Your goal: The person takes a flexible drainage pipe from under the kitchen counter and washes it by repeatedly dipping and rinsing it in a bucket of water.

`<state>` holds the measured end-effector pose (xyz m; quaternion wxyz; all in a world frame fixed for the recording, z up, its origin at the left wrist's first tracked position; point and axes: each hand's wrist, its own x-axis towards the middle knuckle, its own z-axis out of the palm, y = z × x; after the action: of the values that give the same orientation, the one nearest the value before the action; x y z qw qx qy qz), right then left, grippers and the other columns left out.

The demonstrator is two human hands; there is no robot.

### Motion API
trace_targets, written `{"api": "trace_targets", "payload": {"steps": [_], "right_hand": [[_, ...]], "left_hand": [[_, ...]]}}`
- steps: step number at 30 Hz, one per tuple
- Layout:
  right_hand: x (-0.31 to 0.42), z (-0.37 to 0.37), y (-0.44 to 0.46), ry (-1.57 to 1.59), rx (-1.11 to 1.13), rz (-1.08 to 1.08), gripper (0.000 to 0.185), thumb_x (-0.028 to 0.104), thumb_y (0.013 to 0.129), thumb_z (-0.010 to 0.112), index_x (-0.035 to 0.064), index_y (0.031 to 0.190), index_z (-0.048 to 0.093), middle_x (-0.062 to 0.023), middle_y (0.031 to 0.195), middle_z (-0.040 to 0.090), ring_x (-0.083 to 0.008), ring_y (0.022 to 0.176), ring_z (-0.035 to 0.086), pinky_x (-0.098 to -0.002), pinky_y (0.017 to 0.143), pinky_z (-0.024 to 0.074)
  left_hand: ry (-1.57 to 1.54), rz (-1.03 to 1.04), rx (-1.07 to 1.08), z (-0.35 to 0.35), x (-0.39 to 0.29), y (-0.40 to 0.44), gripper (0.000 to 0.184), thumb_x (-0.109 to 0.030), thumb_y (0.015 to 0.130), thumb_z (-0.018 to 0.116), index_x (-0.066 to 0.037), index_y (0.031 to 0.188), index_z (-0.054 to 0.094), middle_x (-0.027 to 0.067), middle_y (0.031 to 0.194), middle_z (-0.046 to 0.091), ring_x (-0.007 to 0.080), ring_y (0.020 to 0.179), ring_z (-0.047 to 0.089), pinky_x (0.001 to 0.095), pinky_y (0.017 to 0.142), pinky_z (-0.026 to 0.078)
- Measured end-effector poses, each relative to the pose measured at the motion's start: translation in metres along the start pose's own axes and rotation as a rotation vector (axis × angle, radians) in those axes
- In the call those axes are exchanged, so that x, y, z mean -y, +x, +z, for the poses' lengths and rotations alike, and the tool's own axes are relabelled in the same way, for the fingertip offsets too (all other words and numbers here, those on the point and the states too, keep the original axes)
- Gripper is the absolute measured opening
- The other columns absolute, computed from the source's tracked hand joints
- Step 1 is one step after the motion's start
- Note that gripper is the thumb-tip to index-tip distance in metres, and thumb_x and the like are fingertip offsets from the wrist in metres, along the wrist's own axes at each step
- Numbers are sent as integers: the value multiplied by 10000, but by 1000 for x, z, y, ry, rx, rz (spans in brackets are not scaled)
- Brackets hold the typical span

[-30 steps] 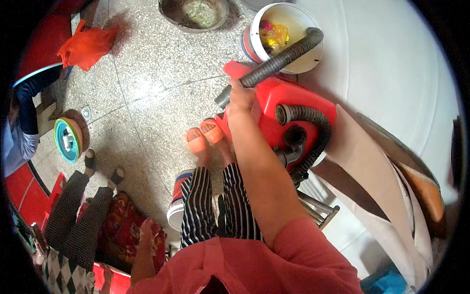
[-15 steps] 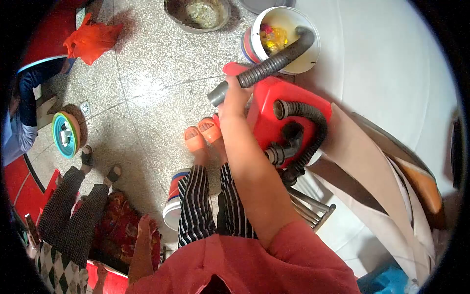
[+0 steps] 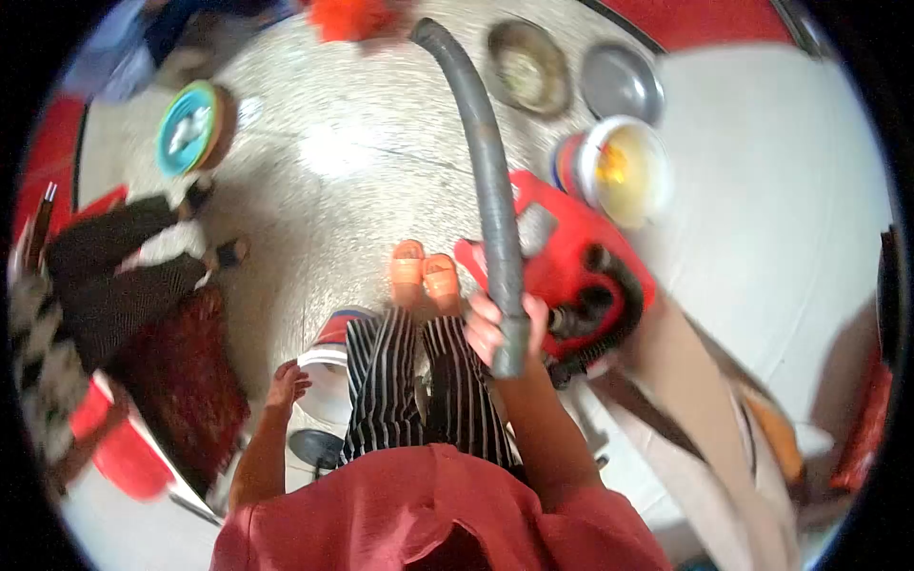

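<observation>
In the head view, a person in a red top and striped trousers stands on a speckled floor (image 3: 286, 209), right hand (image 3: 507, 328) closed around a long grey flexible hose (image 3: 484, 143) just above its cuff (image 3: 511, 354). The hose rises away from the body, its far end bent over. The left hand (image 3: 288, 383) holds nothing, fingers loosely spread beside a white bucket (image 3: 324, 395). To the right, a dark ribbed hose (image 3: 628, 297) lies on a red plastic piece (image 3: 573, 214), near a second bucket (image 3: 575, 157) with yellow contents.

With the weight reaching so far past a one-handed hold, the hose would likely handle best if turned slowly, the free hand supporting its middle. A firm but uncrushing grip should steady the cuff, and the bent end calls for room from the bucket rims. Blur hides finer detail of both ends.
</observation>
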<state>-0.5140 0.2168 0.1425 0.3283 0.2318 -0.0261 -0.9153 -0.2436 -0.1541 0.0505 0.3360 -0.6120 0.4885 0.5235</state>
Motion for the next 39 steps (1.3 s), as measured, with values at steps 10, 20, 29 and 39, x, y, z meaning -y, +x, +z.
{"api": "trace_targets", "payload": {"steps": [10, 20, 29, 39], "right_hand": [[-21, -1, -63, -50, -164, 783, 952, 315, 733, 616, -5, 1388, 4, -132, 670, 494, -195, 417, 466, -289, 355, 373], [-63, -19, -66, -249, -419, 1122, 814, 396, 762, 582, -27, 1346, 205, -175, 724, 557, -224, 526, 565, -289, 395, 450], [-55, -96, -31, -738, -763, 516, 533, 436, 850, 461, 110, 1269, 422, -144, 1278, 459, -305, 1135, 469, -455, 873, 407], [-102, -134, 72, -825, -202, 439, 480, 408, 724, 648, 77, 1066, 582, -59, 1101, 594, -273, 1124, 482, -505, 985, 310]], "left_hand": [[-539, 507, -83, 31, -42, -54, 727, -274, 804, 620, -81, 1370, 208, 129, 1117, 502, 213, 972, 521, 316, 803, 434], [-930, 784, -79, -18, 9, -57, 502, -96, 737, 684, -63, 1186, 462, 23, 1064, 555, 156, 1012, 508, 305, 929, 370], [-520, 755, -724, -10, 147, -54, 478, -83, 696, 704, -38, 1089, 436, 92, 962, 578, 174, 906, 573, 284, 811, 444], [-604, 381, -931, 26, 176, -101, 486, -171, 719, 701, -21, 1091, 428, 147, 933, 607, 239, 837, 614, 328, 771, 469]]}}
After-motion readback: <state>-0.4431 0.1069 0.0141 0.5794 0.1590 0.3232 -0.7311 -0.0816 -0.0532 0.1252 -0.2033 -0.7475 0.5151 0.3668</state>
